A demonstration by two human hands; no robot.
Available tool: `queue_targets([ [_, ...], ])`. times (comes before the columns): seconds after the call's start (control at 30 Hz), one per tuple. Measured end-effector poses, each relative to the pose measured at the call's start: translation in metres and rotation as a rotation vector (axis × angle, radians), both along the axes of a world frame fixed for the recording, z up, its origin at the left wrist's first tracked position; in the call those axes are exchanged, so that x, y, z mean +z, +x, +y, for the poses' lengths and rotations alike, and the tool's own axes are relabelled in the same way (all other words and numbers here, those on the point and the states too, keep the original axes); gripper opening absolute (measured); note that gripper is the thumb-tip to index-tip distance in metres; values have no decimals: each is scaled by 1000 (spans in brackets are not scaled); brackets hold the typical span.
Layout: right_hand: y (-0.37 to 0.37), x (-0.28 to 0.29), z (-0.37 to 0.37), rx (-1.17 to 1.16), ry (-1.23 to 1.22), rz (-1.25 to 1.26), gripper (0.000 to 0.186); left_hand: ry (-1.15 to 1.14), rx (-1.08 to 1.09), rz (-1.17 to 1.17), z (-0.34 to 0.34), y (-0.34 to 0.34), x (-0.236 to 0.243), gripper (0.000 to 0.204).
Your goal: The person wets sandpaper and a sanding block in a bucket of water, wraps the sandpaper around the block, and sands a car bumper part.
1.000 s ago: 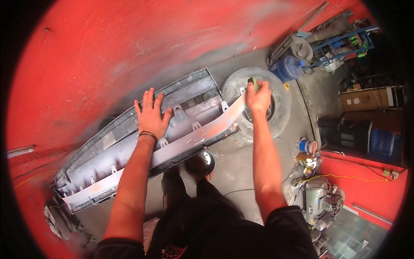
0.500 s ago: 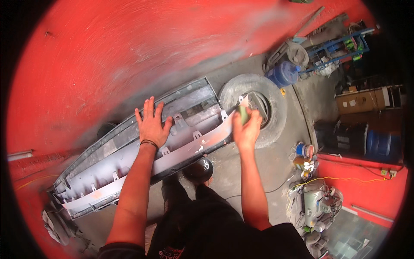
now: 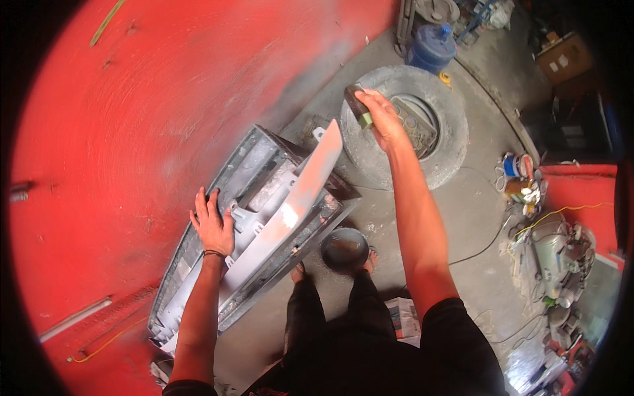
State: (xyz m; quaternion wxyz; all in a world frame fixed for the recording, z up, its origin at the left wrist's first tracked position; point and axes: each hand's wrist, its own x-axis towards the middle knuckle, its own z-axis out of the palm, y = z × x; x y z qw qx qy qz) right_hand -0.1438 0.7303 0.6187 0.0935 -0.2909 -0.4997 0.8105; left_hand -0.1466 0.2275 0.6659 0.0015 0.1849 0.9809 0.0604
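Observation:
A long curved car bumper panel (image 3: pixel 290 206), whitish grey with orange-pink patches and clips along one edge, lies slanting on a dark, worn bumper-like frame (image 3: pixel 314 228). My left hand (image 3: pixel 213 224) rests on its far left side, fingers apart, a dark band at the wrist. My right hand (image 3: pixel 383 120) is off the panel, past its tapered far end, and seems to be above the tire. Its fingers close round a sanding block (image 3: pixel 358 105), dark with a green part. The grip hides some of the block.
A dusty tire (image 3: pixel 452 115) lies on the floor at the far right of the panel, a blue water jug (image 3: pixel 431 47) behind it. A black bowl (image 3: pixel 345 249) of liquid stands between my feet. The red wall (image 3: pixel 165 99) is close on the left. Cables and machinery (image 3: pixel 555 254) are at right.
My right hand has left the panel's end and moved up and away with the sanding block. My left hand still rests on the piece. The view has turned, so the panel appears steeper.

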Motion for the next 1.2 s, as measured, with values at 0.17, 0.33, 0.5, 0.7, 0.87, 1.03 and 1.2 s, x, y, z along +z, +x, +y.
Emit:
queue_targets([
  [0.17, 23, 9, -36, 132, 81, 166, 55, 4, -44, -3, -8, -6, -7, 66],
  [0.33, 89, -5, -95, -89, -44, 210, 49, -31, -43, 16, -19, -3, -2, 67],
  [0.5, 19, 7, -47, 29, 25, 253, 49, -14, -47, -3, -4, -3, -10, 68],
  [0.7, 49, 16, -96, -91, 359, 252, 47, -9, -5, 13, -16, 0, 4, 67],
  [0.87, 22, 38, -57, -31, 870, 127, 45, 38, -23, -6, 3, -6, -2, 64],
  [1.03, 73, 55, -115, 19, 1223, 211, 49, 30, 22, 17, -4, 2, -4, 63],
  [1.2, 104, 94, -125, 310, 1417, 374, 49, 46, 25, 43, -2, 2, -7, 65],
])
